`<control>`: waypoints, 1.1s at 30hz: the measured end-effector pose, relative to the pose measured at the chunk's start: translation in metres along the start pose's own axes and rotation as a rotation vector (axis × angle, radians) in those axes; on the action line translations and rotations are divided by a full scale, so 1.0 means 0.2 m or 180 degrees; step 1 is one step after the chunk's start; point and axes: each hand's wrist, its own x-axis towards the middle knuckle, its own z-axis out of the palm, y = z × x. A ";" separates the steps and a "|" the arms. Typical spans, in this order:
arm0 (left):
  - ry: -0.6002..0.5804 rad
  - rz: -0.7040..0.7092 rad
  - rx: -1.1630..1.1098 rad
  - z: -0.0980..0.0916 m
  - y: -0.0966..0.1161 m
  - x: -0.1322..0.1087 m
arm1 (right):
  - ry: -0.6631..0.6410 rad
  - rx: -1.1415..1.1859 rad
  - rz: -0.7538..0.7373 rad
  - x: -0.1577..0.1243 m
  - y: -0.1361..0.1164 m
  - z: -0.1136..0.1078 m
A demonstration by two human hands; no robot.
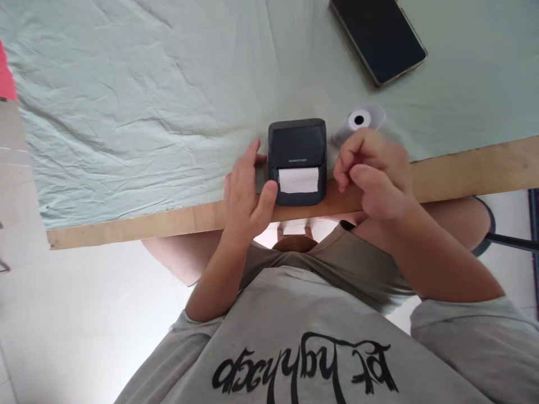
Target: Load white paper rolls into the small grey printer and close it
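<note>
a small dark printer sits at the near side of the cloth-covered tabletop, by the bare wooden edge, between the two hands. its longer axis seems to run away from the body, with a white paper strip on its near half. the left hand is the nearer one: it lies along the printer's left side, fingers spread, thumb against the near left corner. the right hand hangs just right of the printer, apart from it, fingers curled; whether it pinches anything i cannot tell. a white paper roll is just beyond that hand, and a phone lies farther off.
</note>
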 end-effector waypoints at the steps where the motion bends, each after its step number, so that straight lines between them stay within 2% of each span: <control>1: -0.0002 0.0148 -0.0033 0.00 -0.01 0.00 | 0.0086 -0.0086 0.0133 0.00 0.00 0.01; 5: -0.0079 0.0622 -0.0096 0.02 -0.03 0.00 | -0.0186 -0.0564 0.0307 0.02 0.00 0.02; 7: -0.0137 0.0596 -0.0090 0.02 -0.03 0.00 | -0.0216 -0.0728 0.0445 0.03 0.00 0.03; 11: -0.0214 0.0453 -0.0111 0.00 -0.01 0.00 | -0.0003 -0.0786 0.0674 0.07 0.02 0.04; 18: -0.0262 0.0263 -0.0111 0.00 0.00 0.01 | -0.0369 -0.0722 0.0392 0.11 0.02 0.00; 22: -0.0151 0.0185 -0.0095 0.02 0.01 0.01 | -0.0514 -0.0854 0.0498 0.12 0.00 0.00; 26: -0.0042 0.0223 -0.0136 0.02 0.01 0.01 | -0.0433 -0.1027 0.0604 0.11 0.00 0.00; 29: -0.0062 0.0269 -0.0169 0.02 0.00 0.00 | -0.0286 -0.0560 0.0108 0.06 -0.02 0.00; 31: -0.0119 0.0227 -0.0141 0.02 0.00 0.00 | 0.0061 -0.0051 -0.0457 0.02 -0.03 0.00; 33: -0.0180 0.0178 -0.0083 0.02 0.00 0.01 | 0.0501 0.0209 -0.0736 -0.02 -0.05 0.01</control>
